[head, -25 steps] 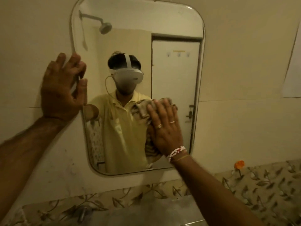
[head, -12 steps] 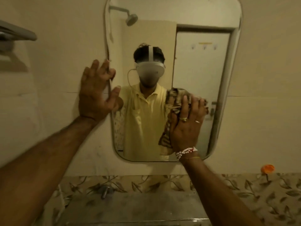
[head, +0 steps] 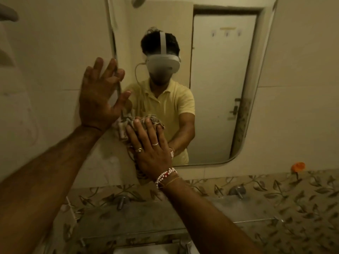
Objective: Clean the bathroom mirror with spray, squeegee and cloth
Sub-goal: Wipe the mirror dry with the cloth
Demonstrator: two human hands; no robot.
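Observation:
A rounded wall mirror [head: 220, 70] hangs ahead, reflecting a person in a yellow shirt. My left hand [head: 99, 94] lies flat with spread fingers on the mirror's left edge, partly on the wall. My right hand [head: 150, 149], wearing rings and a beaded bracelet, presses a patterned brownish cloth [head: 146, 120] against the mirror's lower left corner. The cloth sticks out above my fingers and hangs below my palm. No spray bottle or squeegee is in sight.
Leaf-patterned tiles [head: 302, 208] run below the mirror. Two metal wall taps [head: 122, 200] [head: 237, 191] stand over a steel ledge [head: 146, 217]. An orange object [head: 298, 166] sits right of the mirror's bottom corner. A shelf edge [head: 8, 14] juts out at top left.
My right hand has dragged the cloth from the mirror's lower right over to its lower left corner. The view has dropped and shifted, showing more of the taps and ledge. My left hand stays put.

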